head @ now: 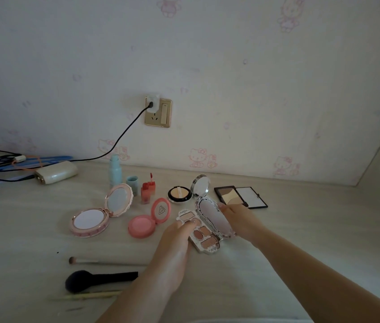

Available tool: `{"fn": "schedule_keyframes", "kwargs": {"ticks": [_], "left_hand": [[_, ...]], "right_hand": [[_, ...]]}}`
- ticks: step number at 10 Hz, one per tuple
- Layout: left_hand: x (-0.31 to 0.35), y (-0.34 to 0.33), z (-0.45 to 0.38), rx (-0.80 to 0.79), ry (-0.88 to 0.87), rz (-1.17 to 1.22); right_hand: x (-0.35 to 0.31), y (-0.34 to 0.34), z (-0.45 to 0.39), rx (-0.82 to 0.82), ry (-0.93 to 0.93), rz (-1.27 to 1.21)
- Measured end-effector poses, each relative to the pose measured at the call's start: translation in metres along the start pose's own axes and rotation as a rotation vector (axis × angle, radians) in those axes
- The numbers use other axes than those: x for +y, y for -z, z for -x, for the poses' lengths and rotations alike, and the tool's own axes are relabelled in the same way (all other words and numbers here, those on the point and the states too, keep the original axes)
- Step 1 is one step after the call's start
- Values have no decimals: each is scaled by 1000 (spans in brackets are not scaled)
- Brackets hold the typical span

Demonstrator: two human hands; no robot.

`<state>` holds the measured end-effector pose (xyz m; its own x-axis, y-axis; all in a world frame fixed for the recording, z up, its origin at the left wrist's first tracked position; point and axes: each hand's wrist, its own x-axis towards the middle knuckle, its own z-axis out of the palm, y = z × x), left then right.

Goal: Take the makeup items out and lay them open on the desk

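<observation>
A: Grip check. Left hand grips the pan half of the ornate eyeshadow palette, fingers curled over its left edge. Right hand holds the mirrored lid, thumb and fingers round its far right rim. Palette lies open, near centre of the worktop.

B: Pans in it?

A: Five counted: pale beige far, browns and pinks nearer. Casing silvery, scalloped edge, embossed.

B: Count of the other pieces.

A: Four hinged cases, all open. Left: one round pink compact, ridged rim, white insert in the base, mirror lid up. Right of it: one coral blush compact, smooth, pink powder inside. Far centre: one round concealer compact, black rim, cream fill, silver lid upright. Far right: one flat black rectangular contour palette, brown and yellow wedges.

B: Bottles?

A: One pale blue tube, upright, its cap just beside it. One red lip tint, wand resting in the neck.

B: Brushes?

A: Near left: one small eyeshadow brush, one black powder brush, one yellowish pencil. All lying flat, roughly parallel.
</observation>
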<state>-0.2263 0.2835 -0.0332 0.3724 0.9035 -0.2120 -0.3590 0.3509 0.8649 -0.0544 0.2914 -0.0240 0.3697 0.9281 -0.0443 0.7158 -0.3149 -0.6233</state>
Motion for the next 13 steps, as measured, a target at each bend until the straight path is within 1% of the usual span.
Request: {"fn": "schedule_keyframes", "kwargs": {"ticks": [2, 5, 8, 9, 10, 11, 12, 13], "left_hand": [[0, 0, 2, -16, -16, -119], [0, -1, 4, -9, -29, -128], [2, -2, 6, -15, -33, -116], [6, 0, 11, 48, -52, -113], [10, 10, 15, 72, -120, -196], [13, 16, 23, 64, -164, -221], [20, 13, 30, 62, -198, -212], [25, 7, 22, 55, -208, -221]], "right_hand": [[0, -1, -2, -1, -19, -65], [1, -4, -4, 7, -58, -222], [3, -2, -5, 14, -99, -323], [8, 5, -1, 31, -67, -458], [11, 13, 9, 116, 1, -494], [12, 19, 18, 169, 70, -530], [10, 19, 26, 153, 126, -579], [7, 24, 19, 173, 169, -623]]}}
